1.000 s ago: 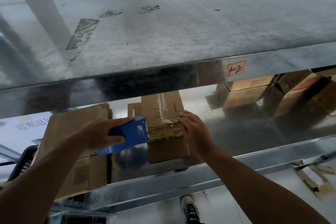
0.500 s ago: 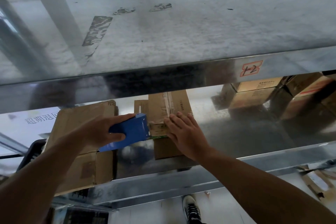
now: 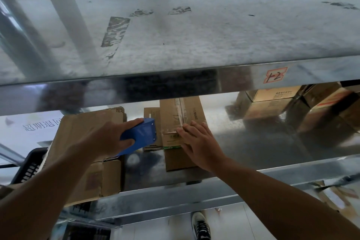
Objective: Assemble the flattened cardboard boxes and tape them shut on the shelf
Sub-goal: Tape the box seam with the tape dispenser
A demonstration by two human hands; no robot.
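Since a second ago the right grip [image 3: 198, 146] has uncurled from the edge of the cardboard box [image 3: 172, 117] and now lies flat on its taped top, fingers straight and spread, toward 3 o'clock. At the box's 9 o'clock the left grip [image 3: 105, 138] is clamped round a blue tape dispenser [image 3: 140, 135], just beside the box on the shelf [image 3: 253, 142]. Flattened cardboard [image 3: 81, 126] lies further toward 9 o'clock, partly covering a black crate [image 3: 29, 167] whose contents are hidden.
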